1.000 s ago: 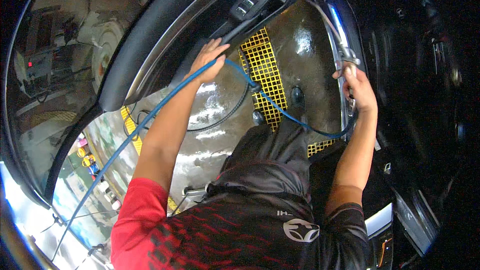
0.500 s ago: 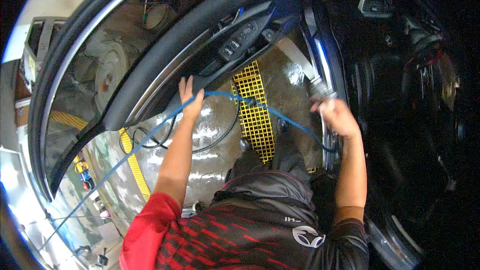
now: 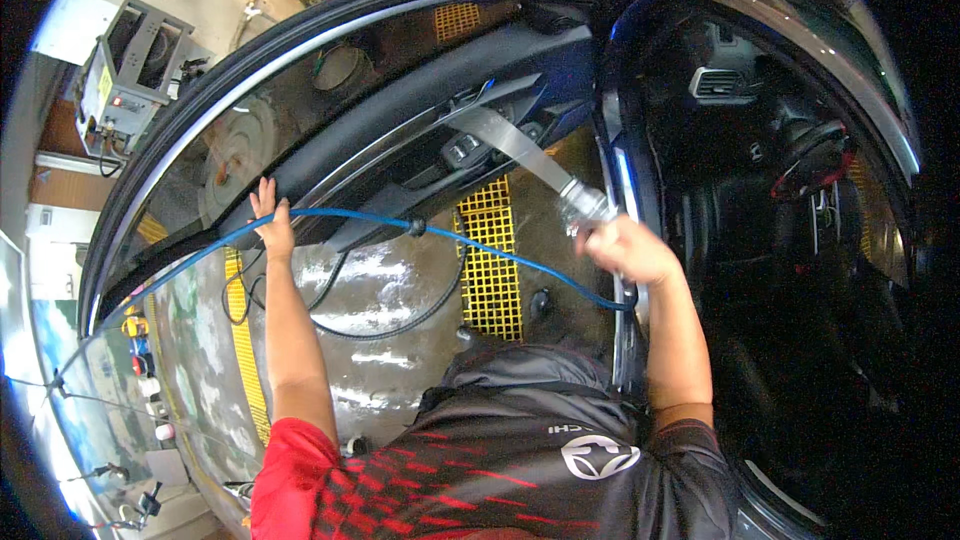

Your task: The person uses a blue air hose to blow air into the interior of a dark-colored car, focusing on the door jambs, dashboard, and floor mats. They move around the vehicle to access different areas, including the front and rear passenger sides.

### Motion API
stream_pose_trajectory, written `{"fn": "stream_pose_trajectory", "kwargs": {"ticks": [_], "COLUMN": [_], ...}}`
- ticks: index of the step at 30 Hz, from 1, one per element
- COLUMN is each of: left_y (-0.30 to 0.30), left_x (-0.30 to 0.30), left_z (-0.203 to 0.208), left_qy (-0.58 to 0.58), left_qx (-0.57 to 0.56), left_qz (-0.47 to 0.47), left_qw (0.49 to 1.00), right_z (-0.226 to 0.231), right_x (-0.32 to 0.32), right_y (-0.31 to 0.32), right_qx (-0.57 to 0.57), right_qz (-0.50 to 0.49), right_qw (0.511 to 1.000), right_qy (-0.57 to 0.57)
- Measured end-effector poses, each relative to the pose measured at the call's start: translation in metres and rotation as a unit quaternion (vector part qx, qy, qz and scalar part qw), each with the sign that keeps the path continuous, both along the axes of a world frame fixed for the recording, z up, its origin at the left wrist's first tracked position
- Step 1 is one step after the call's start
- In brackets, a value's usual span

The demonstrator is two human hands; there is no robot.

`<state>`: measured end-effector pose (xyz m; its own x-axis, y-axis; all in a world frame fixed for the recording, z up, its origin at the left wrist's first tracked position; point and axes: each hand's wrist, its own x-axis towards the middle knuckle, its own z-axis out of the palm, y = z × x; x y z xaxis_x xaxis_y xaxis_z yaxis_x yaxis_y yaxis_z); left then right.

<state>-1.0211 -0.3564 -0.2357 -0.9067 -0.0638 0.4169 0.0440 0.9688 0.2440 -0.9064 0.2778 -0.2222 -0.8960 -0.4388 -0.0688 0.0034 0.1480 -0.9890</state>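
My left hand [image 3: 274, 225] is on the inner panel of the open car door [image 3: 400, 155], fingers stretched out and spread. A blue hose [image 3: 470, 240] runs across this hand at the thumb, and the fingers do not wrap it. My right hand [image 3: 630, 250] is closed around a hand tool [image 3: 585, 202] with a clear, silvery fitting. From its front a pale, see-through, blade-like shape [image 3: 515, 150] reaches toward the door switches, smeared by motion. Past my right forearm the hose goes out of sight, so its link to the tool is hidden.
On my right is the dark car interior [image 3: 780, 190] with the steering wheel [image 3: 810, 160]. A yellow floor grating [image 3: 490, 280] and a looped black hose [image 3: 400, 325] are on the wet floor. A grey machine [image 3: 130, 70] stands beyond the door at far left.
The view has shifted. My left hand has slid along the door toward its rear edge, taking the hose with it. The tool in my right hand has moved left, over the door panel.
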Motion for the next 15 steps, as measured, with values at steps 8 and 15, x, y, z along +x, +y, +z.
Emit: {"fn": "stream_pose_trajectory", "kwargs": {"ticks": [8,15], "left_y": [0.042,0.02], "left_x": [0.015,0.158], "left_z": [-0.024,-0.109], "left_qy": [-0.029,-0.194], "left_qx": [0.052,0.226], "left_qz": [0.103,0.282], "left_qw": [0.993,0.912], "right_z": [0.043,0.14], "right_x": [-0.007,0.013], "right_y": [0.043,-0.065], "right_qx": [-0.138,-0.127], "right_qz": [-0.277,-0.044], "right_qw": [0.948,0.991], "right_qy": [-0.081,0.009]}}
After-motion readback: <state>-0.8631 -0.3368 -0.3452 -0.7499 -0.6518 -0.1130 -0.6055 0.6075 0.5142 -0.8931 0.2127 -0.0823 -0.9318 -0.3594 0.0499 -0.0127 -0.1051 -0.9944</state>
